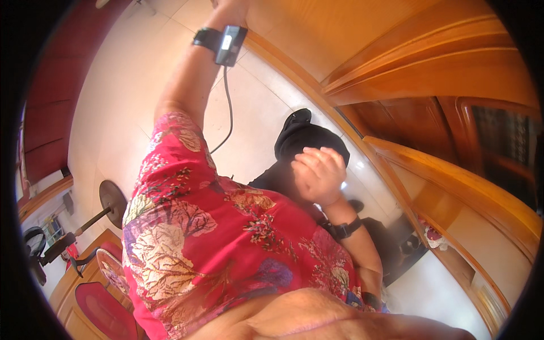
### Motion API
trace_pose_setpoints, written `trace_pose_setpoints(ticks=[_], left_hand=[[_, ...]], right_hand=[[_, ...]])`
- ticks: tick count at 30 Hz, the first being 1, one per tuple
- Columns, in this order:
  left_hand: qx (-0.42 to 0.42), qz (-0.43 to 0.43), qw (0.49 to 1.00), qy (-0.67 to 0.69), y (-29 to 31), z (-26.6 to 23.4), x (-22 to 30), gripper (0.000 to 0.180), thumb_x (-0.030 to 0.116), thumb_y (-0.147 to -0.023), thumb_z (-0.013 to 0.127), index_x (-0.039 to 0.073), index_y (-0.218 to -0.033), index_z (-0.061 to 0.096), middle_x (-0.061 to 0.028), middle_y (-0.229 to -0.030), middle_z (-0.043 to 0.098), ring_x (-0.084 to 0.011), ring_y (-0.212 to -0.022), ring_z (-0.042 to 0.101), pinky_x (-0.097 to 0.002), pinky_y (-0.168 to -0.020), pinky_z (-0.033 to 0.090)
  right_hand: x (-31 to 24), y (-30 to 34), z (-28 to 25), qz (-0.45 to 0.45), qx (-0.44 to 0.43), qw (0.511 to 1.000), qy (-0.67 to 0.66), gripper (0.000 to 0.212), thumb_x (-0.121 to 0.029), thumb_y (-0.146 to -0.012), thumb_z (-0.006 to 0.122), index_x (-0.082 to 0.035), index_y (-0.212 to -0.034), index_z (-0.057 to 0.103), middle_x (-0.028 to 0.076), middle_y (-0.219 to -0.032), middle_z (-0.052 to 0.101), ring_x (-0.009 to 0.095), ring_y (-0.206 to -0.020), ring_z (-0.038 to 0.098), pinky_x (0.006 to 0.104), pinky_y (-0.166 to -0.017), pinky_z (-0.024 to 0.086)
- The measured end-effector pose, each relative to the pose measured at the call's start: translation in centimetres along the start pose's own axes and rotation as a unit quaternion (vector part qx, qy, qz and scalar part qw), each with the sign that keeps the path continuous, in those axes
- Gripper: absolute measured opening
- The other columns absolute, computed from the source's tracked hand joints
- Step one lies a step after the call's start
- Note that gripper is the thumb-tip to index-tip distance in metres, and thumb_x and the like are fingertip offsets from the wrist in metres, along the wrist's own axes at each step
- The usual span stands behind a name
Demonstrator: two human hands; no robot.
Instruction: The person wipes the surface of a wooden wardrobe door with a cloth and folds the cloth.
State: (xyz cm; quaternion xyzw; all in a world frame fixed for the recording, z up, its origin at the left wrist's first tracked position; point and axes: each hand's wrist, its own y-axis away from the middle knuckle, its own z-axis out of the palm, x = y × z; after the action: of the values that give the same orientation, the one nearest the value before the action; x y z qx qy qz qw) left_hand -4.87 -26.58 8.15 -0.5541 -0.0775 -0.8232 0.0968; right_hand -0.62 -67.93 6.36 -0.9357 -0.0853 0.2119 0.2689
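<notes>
My left arm, in a red flowered sleeve, stretches up to the top edge. There my left hand [231,8] is cut off beside an orange wooden panel [317,28]; its fingers do not show. A small black box with a cable [229,45] is strapped to that wrist. My right hand [320,174] is raised in front of my body with its fingers curled together. Whatever lies inside them, if anything, is hidden. A black strap [347,228] circles the right wrist. Behind this hand is a rounded black shape [311,139], perhaps my clothed leg.
Wooden cabinetry [453,170] runs down the right side, with an edge near my right arm. Pale tiles [113,113] cover the floor. On the left stand a dark round disc on a pole [113,203] and a red chair-like shape [102,309].
</notes>
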Motion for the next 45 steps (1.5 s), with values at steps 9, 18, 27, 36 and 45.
trace_pose_setpoints(ticks=[9,18,27,36,45], left_hand=[[-0.017,0.405,0.904,-0.137,-4.3,-0.1,0.7,0.041,0.014,-0.103,0.034,0.000,-0.139,0.046,-0.0142,-0.137,0.052,-0.0260,-0.124,0.050,-0.0384,-0.104,0.041],[0.042,0.474,0.845,-0.245,-7.6,-4.0,-4.5,0.042,0.013,-0.104,0.030,0.000,-0.141,0.045,-0.0137,-0.141,0.049,-0.0268,-0.128,0.046,-0.0391,-0.108,0.037],[0.019,0.231,0.946,-0.227,-8.8,-8.7,-14.8,0.052,0.001,-0.096,0.039,0.001,-0.148,0.034,-0.0094,-0.157,0.025,-0.0249,-0.144,0.029,-0.0308,-0.118,0.024],[-0.282,0.177,0.251,-0.909,-9.9,-12.5,-20.5,0.053,0.025,-0.098,0.036,-0.003,-0.141,0.048,-0.0235,-0.149,0.043,-0.0417,-0.143,0.031,-0.0551,-0.120,0.014],[-0.355,0.167,0.359,-0.847,-11.2,-14.8,-24.8,0.057,0.039,-0.085,0.053,0.000,-0.126,0.064,-0.0224,-0.133,0.059,-0.0394,-0.131,0.049,-0.0479,-0.120,0.024]], right_hand=[[0.5,-0.5,-0.4,0.018,0.005,1.000,-0.004,0.011,-0.014,-0.075,0.066,-0.016,-0.085,0.070,-0.002,-0.096,0.069,0.017,-0.096,0.066,0.0390,-0.092,0.046],[-2.3,-1.6,-0.9,-0.019,0.013,1.000,0.021,0.008,-0.015,-0.079,0.065,-0.019,-0.086,0.067,-0.003,-0.099,0.067,0.016,-0.095,0.066,0.0374,-0.089,0.047],[-3.4,-1.7,-0.8,-0.029,0.007,1.000,0.000,0.014,-0.014,-0.075,0.069,-0.019,-0.088,0.069,-0.004,-0.100,0.068,0.015,-0.099,0.066,0.0363,-0.088,0.048],[-3.8,-0.9,-0.2,-0.027,-0.001,0.999,-0.017,0.014,-0.015,-0.079,0.064,-0.014,-0.093,0.068,0.000,-0.101,0.065,0.017,-0.101,0.064,0.0368,-0.087,0.049],[-4.7,-1.5,-0.3,-0.038,0.003,0.999,-0.014,0.014,-0.015,-0.078,0.065,-0.016,-0.092,0.067,-0.001,-0.101,0.065,0.016,-0.101,0.064,0.0347,-0.089,0.049]])
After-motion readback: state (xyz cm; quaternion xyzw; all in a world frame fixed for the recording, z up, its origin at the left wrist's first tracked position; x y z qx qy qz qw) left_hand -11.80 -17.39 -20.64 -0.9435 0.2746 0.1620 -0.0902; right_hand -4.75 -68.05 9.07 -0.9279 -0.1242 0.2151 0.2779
